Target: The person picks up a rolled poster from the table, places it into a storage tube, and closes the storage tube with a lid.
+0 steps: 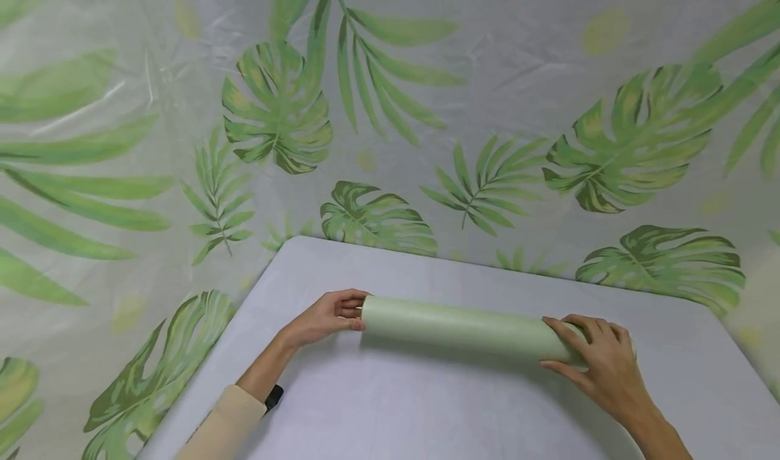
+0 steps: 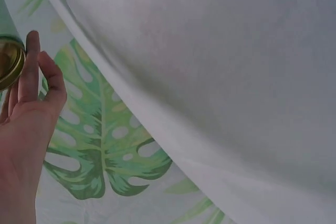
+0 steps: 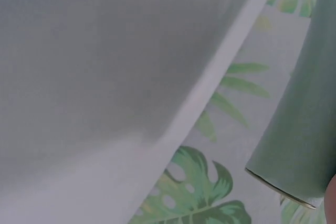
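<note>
A long pale green tube (image 1: 457, 328) is held nearly level above the white table, its right end slightly lower in the head view. At its left end, my left hand (image 1: 329, 319) holds the rim, fingers above and thumb below. The left wrist view shows a round gold-coloured end (image 2: 10, 62) on the tube, beside the fingers of that hand. My right hand (image 1: 600, 362) grips the tube near its right end, fingers over the top and thumb on the near side. In the right wrist view, the tube (image 3: 299, 129) shows a thin gold rim, and only a sliver of the hand appears.
The white table (image 1: 390, 406) has rounded far corners. Beyond and around it is a pale covering (image 1: 390, 108) printed with green leaves. A dark band (image 1: 274, 398) sits at the left wrist, next to a beige sleeve (image 1: 222, 423).
</note>
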A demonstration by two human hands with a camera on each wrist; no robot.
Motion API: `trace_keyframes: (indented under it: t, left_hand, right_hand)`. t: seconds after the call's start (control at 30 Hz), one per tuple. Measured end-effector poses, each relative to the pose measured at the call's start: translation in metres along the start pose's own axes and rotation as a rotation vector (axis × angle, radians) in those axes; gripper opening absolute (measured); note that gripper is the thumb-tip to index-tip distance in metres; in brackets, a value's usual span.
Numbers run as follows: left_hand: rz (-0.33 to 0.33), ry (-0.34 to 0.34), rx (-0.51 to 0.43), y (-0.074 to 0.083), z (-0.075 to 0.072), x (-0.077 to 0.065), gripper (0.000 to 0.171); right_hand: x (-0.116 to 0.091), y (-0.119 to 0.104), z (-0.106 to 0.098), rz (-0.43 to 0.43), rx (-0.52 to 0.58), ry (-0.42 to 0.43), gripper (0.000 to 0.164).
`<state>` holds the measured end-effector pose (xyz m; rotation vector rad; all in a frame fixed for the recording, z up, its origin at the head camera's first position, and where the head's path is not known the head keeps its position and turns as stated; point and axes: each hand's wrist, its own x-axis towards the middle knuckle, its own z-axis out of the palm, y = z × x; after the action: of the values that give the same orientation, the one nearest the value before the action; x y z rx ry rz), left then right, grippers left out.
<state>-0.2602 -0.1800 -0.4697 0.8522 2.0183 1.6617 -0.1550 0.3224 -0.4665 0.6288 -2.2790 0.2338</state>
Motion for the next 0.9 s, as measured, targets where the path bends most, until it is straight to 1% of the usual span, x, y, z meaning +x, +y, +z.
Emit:
trace_keyframes:
  t: [0.13,0.27,0.4,0.53,0.63,0.77,0.9]
  left_hand:
    - [0.006,0.011,0.016,0.0012,-0.001,0.0004,0.068]
    - [-0.003,-0.023,0.003,0.0045,-0.0008,0.0019,0.068]
    - [-0.02,-0.02,0.004,0.0065,0.0005,0.0009,0.069]
    - [-0.025,-0.038,0.014,0.0039,0.0026,-0.0005,0.068]
    - [0.002,-0.042,0.058,0.0012,0.0037,0.0002,0.067]
    - [0.052,-0.003,0.147,-0.0018,0.0038,0.0017,0.067]
    - [0.08,0.013,0.175,-0.0018,0.0039,0.0016,0.066]
  right_hand:
    - [-0.0017,0.0002,0.0023,-0.028,-0.002,0.008,0.078]
    - [-0.0041,0.0008,0.0026,-0.042,0.002,0.018,0.078]
    - [-0.0022,0.0027,0.0014,-0.046,0.018,0.0,0.077]
    - [-0.0012,0.0025,-0.0008,-0.057,0.017,-0.014,0.077]
    - [-0.001,0.002,-0.0009,-0.068,0.014,-0.006,0.077]
    - [-0.0013,0.0028,0.0004,-0.083,0.006,0.001,0.076]
    - [-0.0014,0.0047,0.0021,-0.083,0.018,0.006,0.075]
